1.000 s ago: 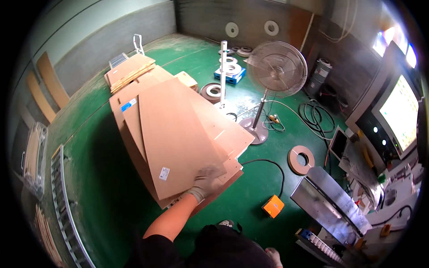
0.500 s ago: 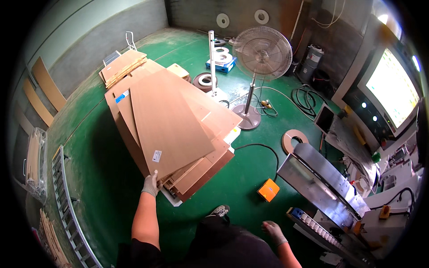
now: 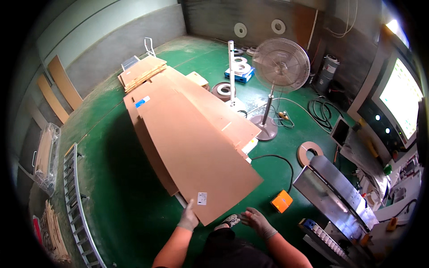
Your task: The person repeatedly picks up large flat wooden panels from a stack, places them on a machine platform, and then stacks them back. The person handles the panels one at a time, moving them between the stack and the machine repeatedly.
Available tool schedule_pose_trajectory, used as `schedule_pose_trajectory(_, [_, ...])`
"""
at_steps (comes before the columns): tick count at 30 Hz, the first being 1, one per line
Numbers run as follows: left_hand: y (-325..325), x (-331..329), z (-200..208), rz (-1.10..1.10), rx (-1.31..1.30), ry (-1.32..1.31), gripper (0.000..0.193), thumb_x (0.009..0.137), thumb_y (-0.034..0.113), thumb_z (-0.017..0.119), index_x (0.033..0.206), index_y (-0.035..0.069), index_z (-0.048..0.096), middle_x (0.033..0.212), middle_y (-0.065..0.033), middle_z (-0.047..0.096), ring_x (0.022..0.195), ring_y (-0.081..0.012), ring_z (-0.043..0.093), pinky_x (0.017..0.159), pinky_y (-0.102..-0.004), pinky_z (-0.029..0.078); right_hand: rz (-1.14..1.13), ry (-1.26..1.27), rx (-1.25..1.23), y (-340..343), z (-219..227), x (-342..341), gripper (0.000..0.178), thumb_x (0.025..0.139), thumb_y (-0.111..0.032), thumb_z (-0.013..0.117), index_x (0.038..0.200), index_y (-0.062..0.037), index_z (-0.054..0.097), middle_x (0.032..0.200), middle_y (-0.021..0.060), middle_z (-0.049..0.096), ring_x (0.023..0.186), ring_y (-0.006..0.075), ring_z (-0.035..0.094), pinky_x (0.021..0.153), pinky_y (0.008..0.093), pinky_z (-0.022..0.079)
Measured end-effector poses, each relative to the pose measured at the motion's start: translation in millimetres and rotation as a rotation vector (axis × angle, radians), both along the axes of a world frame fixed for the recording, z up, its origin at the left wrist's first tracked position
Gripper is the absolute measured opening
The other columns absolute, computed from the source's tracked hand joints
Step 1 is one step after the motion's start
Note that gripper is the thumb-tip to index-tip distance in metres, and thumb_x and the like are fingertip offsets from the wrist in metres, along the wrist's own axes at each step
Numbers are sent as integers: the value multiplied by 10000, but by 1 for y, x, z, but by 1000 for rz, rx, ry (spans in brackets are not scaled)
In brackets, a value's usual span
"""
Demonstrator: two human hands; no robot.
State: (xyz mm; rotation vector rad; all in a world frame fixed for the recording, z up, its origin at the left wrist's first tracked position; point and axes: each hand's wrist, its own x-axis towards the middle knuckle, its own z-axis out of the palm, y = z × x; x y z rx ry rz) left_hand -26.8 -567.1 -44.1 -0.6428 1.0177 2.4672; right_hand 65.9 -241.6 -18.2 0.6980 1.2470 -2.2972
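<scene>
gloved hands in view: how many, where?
2. The left hand grips the top brown board at its left edge by the near corner, fingers partly hidden; the right hand is off the board, beside its near end.

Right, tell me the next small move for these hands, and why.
Probably bring the right hand up to the near edge of the top panel: only the left hand grips it, by the left edge near a corner, while the right looks empty, and the panel's near end juts past the stack.
</scene>
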Motion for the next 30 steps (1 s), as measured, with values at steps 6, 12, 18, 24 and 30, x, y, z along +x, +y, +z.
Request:
schedule_pose_trajectory(6, [37, -1, 17, -241, -161, 71, 550, 1143, 411, 521, 1549, 41, 488, 1524, -152, 588, 1401, -331, 577, 1192, -535, 464, -323, 49, -41, -36, 10, -40, 305, 1052, -257, 680, 1259, -54, 586, 1182, 81, 687, 1065, 236, 697, 980, 395, 560])
schedule_pose_trajectory(12, [69, 20, 65, -538, 194, -40, 626, 1074, 369, 670, 1576, 54, 467, 1569, -124, 566, 1458, -315, 526, 1248, -536, 401, -481, 198, 213, 22, 49, -9, 187, 1030, -226, 678, 1060, -47, 634, 924, 1, 618, 808, 146, 603, 751, 298, 512])
schedule_pose_trajectory(18, [51, -80, 49, -129, 190, 37, 582, 951, 358, 725, 1454, 88, 611, 1438, -116, 667, 1335, -339, 614, 1190, -519, 465, -779, 169, 287, 113, 114, 82, 193, 1011, -158, 640, 1120, -1, 668, 996, 58, 704, 885, 187, 686, 799, 330, 570])
schedule_pose_trajectory(24, [44, -150, 30, -133, 104, 41, 595, 1070, 455, 536, 1539, 89, 519, 1528, -148, 579, 1410, -383, 535, 1195, -575, 428, -970, 60, 523, 162, 122, 209, 334, 1043, -168, 542, 1245, 49, 695, 1111, 91, 743, 987, 187, 694, 886, 328, 555])
schedule_pose_trajectory(30, [142, -125, 30, -621, 390, -188, 603, 1005, 323, 718, 1532, 95, 537, 1570, -118, 567, 1450, -350, 525, 1233, -569, 413, -1360, -241, 1100, 123, 79, 354, 362, 1055, -323, 575, 962, -4, 719, 977, 21, 708, 897, 155, 667, 835, 336, 554])
